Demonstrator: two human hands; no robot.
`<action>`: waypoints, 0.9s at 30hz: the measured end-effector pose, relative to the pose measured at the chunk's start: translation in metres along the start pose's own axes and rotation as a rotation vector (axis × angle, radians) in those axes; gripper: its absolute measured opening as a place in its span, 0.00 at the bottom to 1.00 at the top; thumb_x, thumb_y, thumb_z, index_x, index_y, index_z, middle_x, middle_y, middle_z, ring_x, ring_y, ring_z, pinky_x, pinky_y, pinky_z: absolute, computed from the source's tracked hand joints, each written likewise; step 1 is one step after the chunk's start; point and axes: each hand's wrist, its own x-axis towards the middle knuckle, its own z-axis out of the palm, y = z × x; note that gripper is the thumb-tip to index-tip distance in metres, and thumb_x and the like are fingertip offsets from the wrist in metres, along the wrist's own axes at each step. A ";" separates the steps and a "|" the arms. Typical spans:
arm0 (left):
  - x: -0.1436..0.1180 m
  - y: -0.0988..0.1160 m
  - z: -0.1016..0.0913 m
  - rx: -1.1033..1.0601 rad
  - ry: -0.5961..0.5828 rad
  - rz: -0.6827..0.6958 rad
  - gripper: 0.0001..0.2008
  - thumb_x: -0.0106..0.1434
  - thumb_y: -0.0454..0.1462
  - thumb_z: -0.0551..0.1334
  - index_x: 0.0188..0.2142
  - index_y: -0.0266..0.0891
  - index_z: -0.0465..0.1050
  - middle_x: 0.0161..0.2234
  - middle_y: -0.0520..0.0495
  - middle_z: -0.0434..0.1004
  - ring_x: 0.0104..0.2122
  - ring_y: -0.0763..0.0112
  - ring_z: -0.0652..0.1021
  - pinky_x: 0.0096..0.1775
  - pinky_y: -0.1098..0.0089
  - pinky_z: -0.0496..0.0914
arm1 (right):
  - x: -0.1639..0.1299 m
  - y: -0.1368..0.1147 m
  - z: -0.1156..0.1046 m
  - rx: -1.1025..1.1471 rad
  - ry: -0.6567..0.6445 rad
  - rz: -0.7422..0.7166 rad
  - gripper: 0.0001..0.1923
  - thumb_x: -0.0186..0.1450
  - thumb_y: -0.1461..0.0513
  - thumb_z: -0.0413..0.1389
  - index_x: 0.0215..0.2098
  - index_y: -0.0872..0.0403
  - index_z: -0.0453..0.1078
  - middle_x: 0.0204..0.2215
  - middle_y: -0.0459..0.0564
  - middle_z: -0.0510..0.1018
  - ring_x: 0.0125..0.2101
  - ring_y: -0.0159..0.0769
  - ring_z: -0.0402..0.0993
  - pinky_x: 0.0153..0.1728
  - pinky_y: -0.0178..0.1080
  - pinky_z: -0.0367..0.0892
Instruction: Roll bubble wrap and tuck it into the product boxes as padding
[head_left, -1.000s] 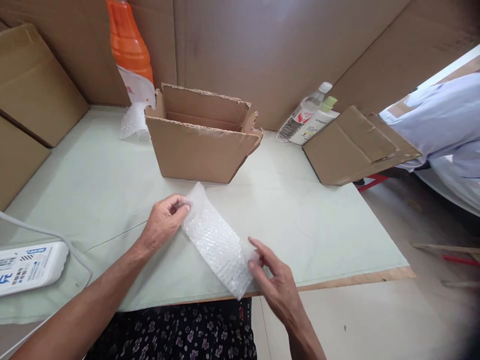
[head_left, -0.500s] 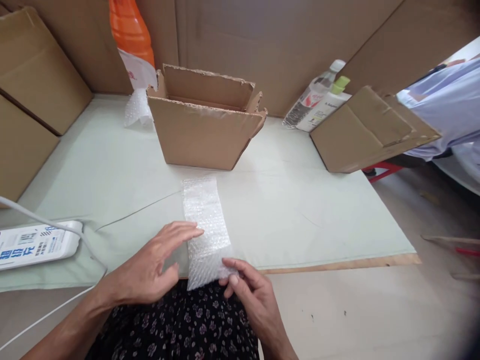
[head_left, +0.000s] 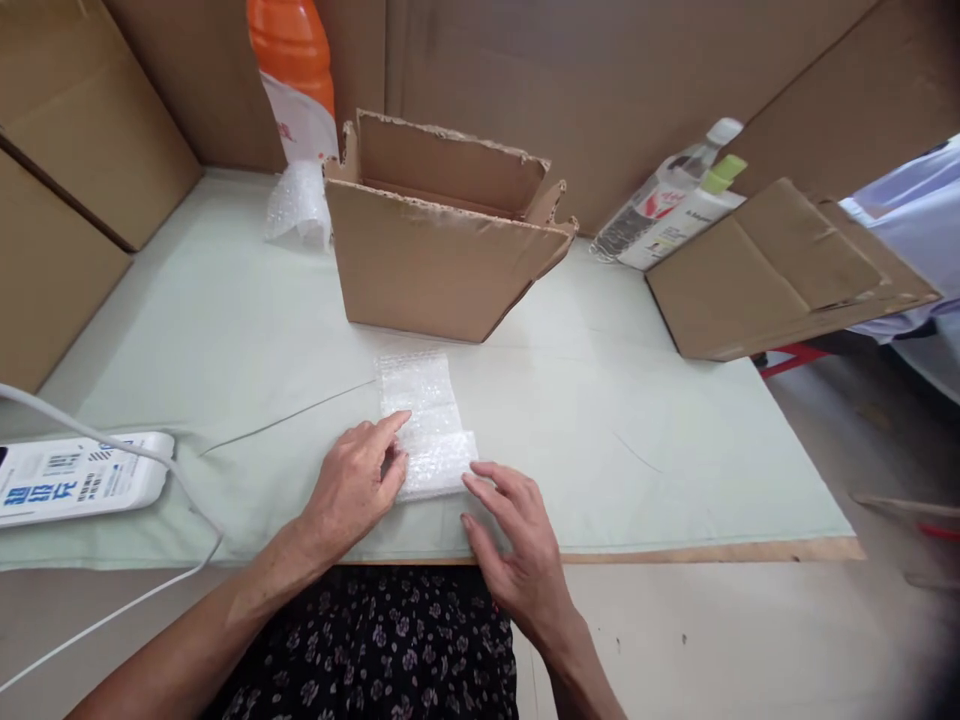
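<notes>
The table (head_left: 187, 330), covered in pale green, carries everything in view. Beyond both hands stands an open cardboard box (head_left: 442, 250), with an orange bottle (head_left: 294, 50) behind it and two bottles (head_left: 675, 205) lying well off to the right of it; a white power strip (head_left: 75, 478) rests far to the left of the left hand. Between the hands lies the bubble wrap strip (head_left: 426, 425), its near end doubled over on itself. The left hand (head_left: 356, 485) lies flat, fingers extended, fingertips pressing the fold's left edge; the right hand (head_left: 517, 540) is open and spread, fingertips touching the fold's right corner, gripping nothing. The step looks like folding or rolling the strip away from the body; the next move calls for even pressure from both hands so the layers stay aligned.
</notes>
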 end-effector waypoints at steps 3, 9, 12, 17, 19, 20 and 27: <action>0.001 -0.001 0.002 0.101 0.029 0.054 0.20 0.64 0.29 0.57 0.55 0.33 0.71 0.33 0.46 0.80 0.33 0.62 0.78 0.40 0.60 0.73 | 0.016 0.010 0.002 -0.224 -0.171 -0.152 0.21 0.66 0.71 0.53 0.55 0.52 0.72 0.62 0.58 0.71 0.64 0.51 0.64 0.55 0.54 0.69; -0.008 0.005 -0.016 0.009 0.052 0.109 0.17 0.68 0.34 0.60 0.56 0.34 0.69 0.46 0.40 0.77 0.46 0.60 0.76 0.48 0.58 0.72 | 0.034 0.016 0.008 -0.199 -0.172 -0.217 0.17 0.69 0.73 0.50 0.49 0.52 0.75 0.52 0.54 0.81 0.57 0.44 0.73 0.51 0.49 0.71; -0.019 0.012 -0.025 -0.044 -0.044 0.188 0.19 0.68 0.35 0.62 0.57 0.37 0.68 0.48 0.41 0.77 0.48 0.60 0.75 0.50 0.59 0.70 | 0.037 0.011 0.002 -0.110 -0.219 -0.178 0.14 0.72 0.70 0.50 0.50 0.53 0.74 0.42 0.51 0.84 0.43 0.39 0.79 0.43 0.44 0.72; -0.026 0.014 -0.019 -0.024 -0.058 0.124 0.15 0.69 0.30 0.59 0.55 0.36 0.70 0.33 0.48 0.77 0.34 0.67 0.74 0.38 0.65 0.70 | 0.038 0.003 -0.002 -0.048 -0.147 -0.096 0.12 0.73 0.65 0.53 0.53 0.52 0.72 0.42 0.51 0.82 0.41 0.37 0.78 0.43 0.42 0.73; -0.023 0.011 -0.014 0.028 -0.023 0.108 0.14 0.69 0.31 0.59 0.53 0.35 0.71 0.31 0.49 0.75 0.32 0.66 0.73 0.36 0.64 0.70 | 0.034 0.003 -0.002 -0.119 -0.004 -0.098 0.13 0.71 0.66 0.55 0.54 0.51 0.71 0.45 0.54 0.80 0.46 0.40 0.77 0.45 0.45 0.72; -0.021 0.009 -0.012 0.053 -0.009 0.106 0.14 0.69 0.32 0.60 0.53 0.35 0.71 0.32 0.48 0.76 0.33 0.65 0.74 0.37 0.62 0.70 | 0.032 0.003 -0.002 -0.156 0.030 -0.116 0.14 0.70 0.66 0.56 0.53 0.51 0.71 0.46 0.54 0.80 0.47 0.42 0.76 0.46 0.46 0.71; -0.020 0.006 -0.015 0.010 -0.009 0.170 0.17 0.67 0.33 0.62 0.55 0.36 0.70 0.53 0.38 0.73 0.54 0.55 0.72 0.55 0.54 0.68 | 0.025 0.008 0.011 -0.223 -0.137 -0.213 0.12 0.70 0.68 0.57 0.51 0.54 0.72 0.50 0.55 0.80 0.52 0.45 0.73 0.49 0.48 0.68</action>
